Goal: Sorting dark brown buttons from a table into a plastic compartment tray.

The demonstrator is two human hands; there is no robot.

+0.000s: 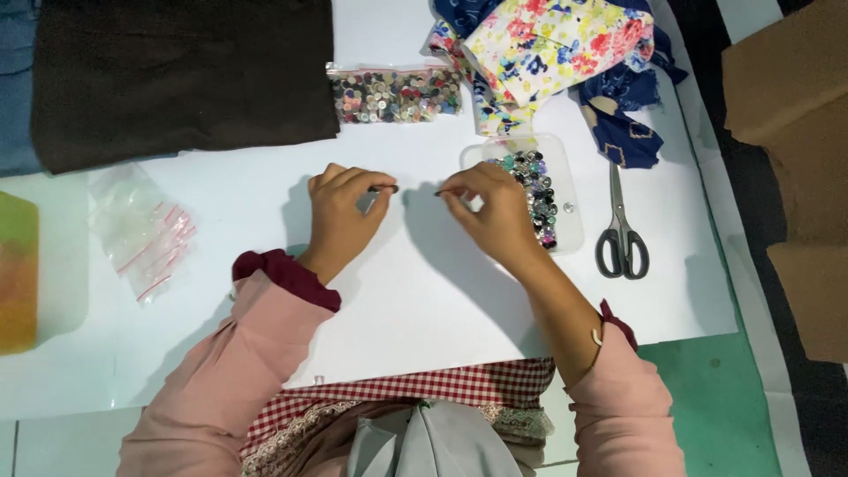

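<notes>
Closest to us, at six o'clock, sits the red-checked fabric [459, 386] in our lap, with pink sleeves running up to both hands on the white sheet [424, 291]. Our left hand [340, 216] pinches a small dark piece [385, 189] between thumb and forefinger, fingers drawn narrow around it; it may be a button, though it is too small to tell. Our right hand [495, 212] is pinched just as tightly on something fine and dark [439, 192] pointing toward the left, perhaps a needle or thread end; we cannot tell which. The two tips lie near each other but apart, at the sheet's centre. To do this well, we judge that both wrists should rest on the sheet, the pinches should stay close to the tips, and the two should be brought together slowly. At two o'clock from the right hand, partly under it, lies a clear plastic tray [565, 225] of mixed beads or buttons; at twelve o'clock lies a zip bag of buttons [396, 94]. Empty red-striped zip bags [141, 231] lie at nine o'clock, scissors [621, 234] at three, dark brown cloth [177, 75] at eleven, floral fabric [556, 44] at one.
</notes>
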